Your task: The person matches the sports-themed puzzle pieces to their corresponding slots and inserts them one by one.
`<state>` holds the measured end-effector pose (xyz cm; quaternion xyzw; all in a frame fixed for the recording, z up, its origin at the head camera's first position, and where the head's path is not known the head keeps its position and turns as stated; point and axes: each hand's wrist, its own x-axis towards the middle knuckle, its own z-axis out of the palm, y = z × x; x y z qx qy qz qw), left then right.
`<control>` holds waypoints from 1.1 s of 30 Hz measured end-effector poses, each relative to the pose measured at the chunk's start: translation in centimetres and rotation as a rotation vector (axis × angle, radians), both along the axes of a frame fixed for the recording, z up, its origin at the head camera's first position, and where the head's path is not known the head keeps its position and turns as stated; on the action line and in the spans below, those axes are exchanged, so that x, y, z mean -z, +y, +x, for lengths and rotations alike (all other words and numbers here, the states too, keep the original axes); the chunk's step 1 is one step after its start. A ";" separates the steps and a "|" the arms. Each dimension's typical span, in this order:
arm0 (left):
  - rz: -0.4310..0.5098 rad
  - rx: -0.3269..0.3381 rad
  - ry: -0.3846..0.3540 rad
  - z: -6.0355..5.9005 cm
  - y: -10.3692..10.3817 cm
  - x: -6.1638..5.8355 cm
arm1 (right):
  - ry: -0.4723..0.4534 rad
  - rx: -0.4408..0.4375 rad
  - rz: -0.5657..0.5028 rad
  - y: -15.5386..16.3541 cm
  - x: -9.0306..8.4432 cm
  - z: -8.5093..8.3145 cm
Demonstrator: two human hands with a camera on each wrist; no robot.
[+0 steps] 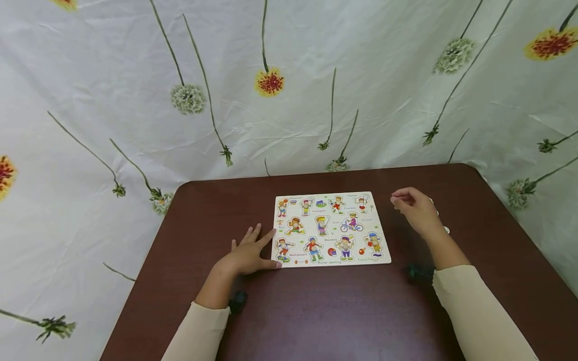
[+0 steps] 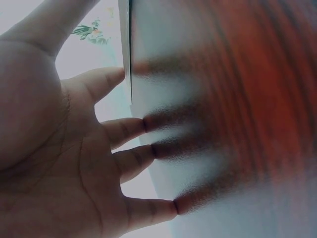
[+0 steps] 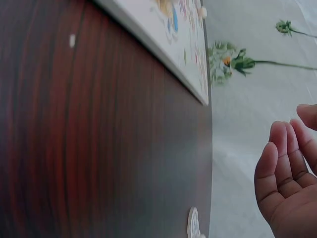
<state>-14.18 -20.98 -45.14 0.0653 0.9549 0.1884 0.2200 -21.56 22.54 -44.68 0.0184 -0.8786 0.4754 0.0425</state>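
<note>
A white puzzle board [image 1: 331, 229] printed with small figures playing sports lies flat on the table. At its left edge my left hand [image 1: 248, 253] rests with fingers spread, the thumb and index finger touching the board. In the left wrist view the other fingertips [image 2: 166, 208] press on the tabletop. My right hand [image 1: 417, 208] hovers just right of the board, fingers loosely bent and the thumb close to the index finger. In the right wrist view the fingers [image 3: 266, 168] show nothing between them. Near that hand lies a small pale puzzle piece [image 1: 447, 229], partly hidden by the wrist.
The dark brown wooden table [image 1: 325, 311] ends at its back edge against a white curtain [image 1: 307, 120] with a flower print. Another pale piece [image 1: 435, 206] shows just behind the right hand. Dark bands [image 1: 419, 272] sit under both wrists.
</note>
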 end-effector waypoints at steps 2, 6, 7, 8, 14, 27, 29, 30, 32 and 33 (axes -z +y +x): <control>0.000 0.001 0.000 0.0 0.0 0.0 | -0.004 0.008 0.018 0.6 -0.3 0.0; -0.001 0.001 0.003 0.0 -0.1 0.0 | -0.016 0.017 0.067 1.6 -0.8 -0.1; 0.001 0.001 0.004 0.0 -0.1 0.0 | -0.019 0.021 0.082 1.8 -0.9 -0.2; 0.002 0.000 0.004 0.0 -0.1 0.0 | -0.023 0.026 0.100 2.0 -1.0 -0.2; 0.006 0.000 0.008 -0.1 -0.1 0.0 | -0.031 0.039 0.181 3.1 -1.2 -0.8; 0.010 0.004 0.011 -0.1 -0.1 -0.1 | -0.031 0.012 0.400 5.7 -0.2 -2.3; 0.005 0.006 0.011 -0.1 -0.1 0.0 | -0.054 0.003 0.431 6.2 -0.1 -2.4; 0.005 0.006 0.010 -0.1 -0.1 0.0 | -0.070 0.000 0.446 6.4 -0.1 -2.4; 0.005 0.005 0.009 -0.1 -0.1 0.1 | -0.118 -0.001 0.466 6.7 -0.1 -2.5; 0.004 0.004 0.007 -0.1 -0.1 0.1 | -0.142 -0.004 0.474 6.8 0.0 -2.5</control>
